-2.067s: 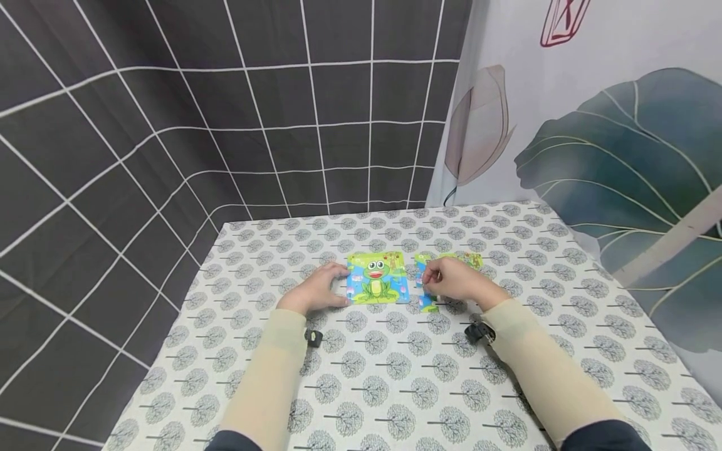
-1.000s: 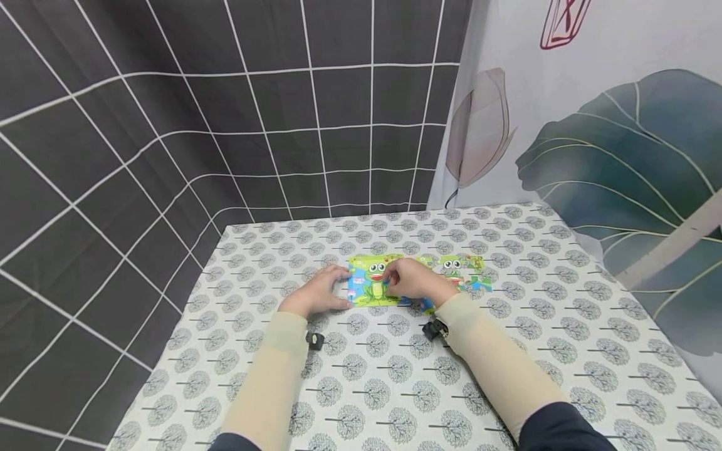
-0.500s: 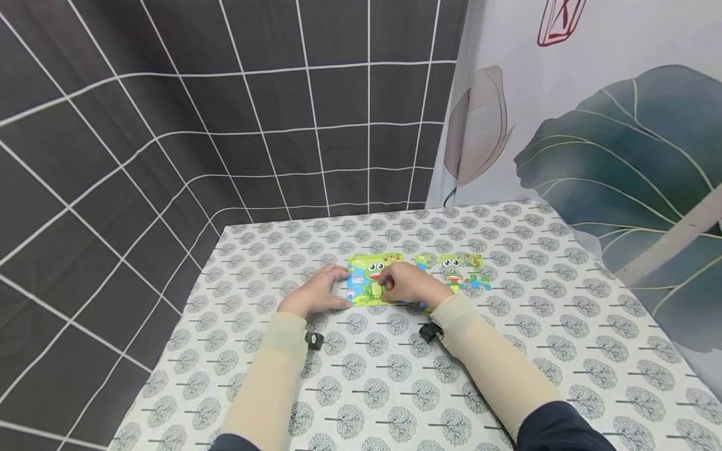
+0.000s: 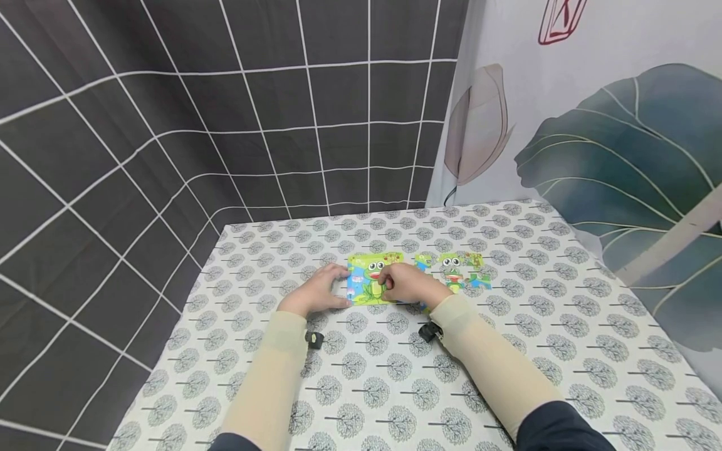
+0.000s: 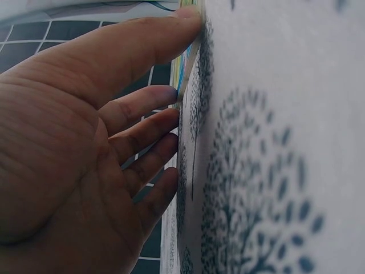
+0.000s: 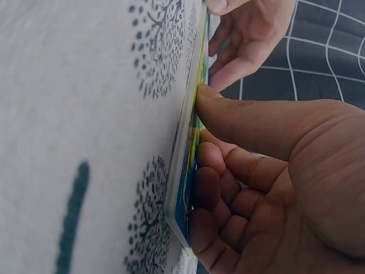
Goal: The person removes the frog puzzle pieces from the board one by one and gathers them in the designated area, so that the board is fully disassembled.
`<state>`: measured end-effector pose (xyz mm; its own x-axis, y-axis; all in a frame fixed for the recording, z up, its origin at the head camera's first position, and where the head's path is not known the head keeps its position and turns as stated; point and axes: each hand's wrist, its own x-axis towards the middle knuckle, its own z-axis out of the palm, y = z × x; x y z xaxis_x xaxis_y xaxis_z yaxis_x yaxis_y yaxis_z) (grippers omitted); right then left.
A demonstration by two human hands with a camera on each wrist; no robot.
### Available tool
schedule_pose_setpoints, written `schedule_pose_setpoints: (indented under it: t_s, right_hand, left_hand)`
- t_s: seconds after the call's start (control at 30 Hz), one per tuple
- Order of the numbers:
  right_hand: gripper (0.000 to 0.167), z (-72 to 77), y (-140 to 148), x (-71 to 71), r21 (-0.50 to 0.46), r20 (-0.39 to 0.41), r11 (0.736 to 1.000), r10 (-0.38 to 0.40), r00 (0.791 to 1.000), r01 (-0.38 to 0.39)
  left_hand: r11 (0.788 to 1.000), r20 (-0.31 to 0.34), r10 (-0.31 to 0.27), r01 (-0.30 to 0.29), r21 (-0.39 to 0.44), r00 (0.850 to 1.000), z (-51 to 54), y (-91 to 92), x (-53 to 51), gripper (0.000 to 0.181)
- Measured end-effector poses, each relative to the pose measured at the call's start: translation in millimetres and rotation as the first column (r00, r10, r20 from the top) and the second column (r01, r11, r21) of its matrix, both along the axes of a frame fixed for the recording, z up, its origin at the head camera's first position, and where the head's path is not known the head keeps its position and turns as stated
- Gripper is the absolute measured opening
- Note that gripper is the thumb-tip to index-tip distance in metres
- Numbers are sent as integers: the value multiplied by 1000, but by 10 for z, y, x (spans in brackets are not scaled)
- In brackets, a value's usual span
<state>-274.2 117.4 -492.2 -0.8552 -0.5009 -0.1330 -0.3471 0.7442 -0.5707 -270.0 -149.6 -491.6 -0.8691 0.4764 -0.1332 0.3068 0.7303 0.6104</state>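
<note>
A flat frog jigsaw puzzle (image 4: 363, 289) lies on the patterned tablecloth, its right part covered by my right hand. My left hand (image 4: 316, 291) rests at its left side, fingers spread and loosely bent. In the left wrist view the left thumb (image 5: 177, 28) touches the puzzle's edge. My right hand (image 4: 412, 283) is over the puzzle's right half. Its thumb and curled fingers pinch a small puzzle piece down against the surface, mostly hidden behind them. The right wrist view shows the right thumb (image 6: 228, 114) on the puzzle and the fingertips curled beside it.
Right of the puzzle lie loose puzzle pieces: joined ones with frog eyes (image 4: 451, 263), a blue-green one (image 4: 479, 282) and another (image 4: 422, 260) partly behind my right hand. The tablecloth (image 4: 350, 401) extends around. A dark gridded curtain (image 4: 282, 113) hangs behind.
My right hand has moved left from the loose pieces onto the puzzle, uncovering pieces at the right. During the last half second it has hardly moved. My left hand has stayed put.
</note>
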Motion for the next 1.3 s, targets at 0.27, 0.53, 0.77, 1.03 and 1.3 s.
schedule_pose_setpoints:
  t_s: [0.27, 0.53, 0.77, 1.03, 1.3]
  right_hand:
    - [27, 4, -13, 0, 20, 19, 1000, 1, 1000, -1]
    - [29, -7, -16, 6, 17, 3, 999, -27, 1000, 27]
    - [32, -16, -21, 5, -11, 5, 998, -63, 998, 63]
    - [27, -17, 12, -15, -59, 16, 996, -64, 998, 65]
    - [34, 45, 48, -1, -97, 33, 995, -30, 999, 33]
  left_hand:
    - [1000, 7, 4, -4, 3, 1000, 4, 0, 0, 82]
    - [1000, 12, 8, -8, 8, 1000, 0, -1, 2, 81]
    - [1000, 10, 3, -3, 5, 1000, 5, -1, 2, 81]
    - [1000, 4, -8, 8, -6, 1000, -3, -2, -6, 82]
    - [1000, 15, 5, -5, -6, 1000, 2, -1, 1, 82]
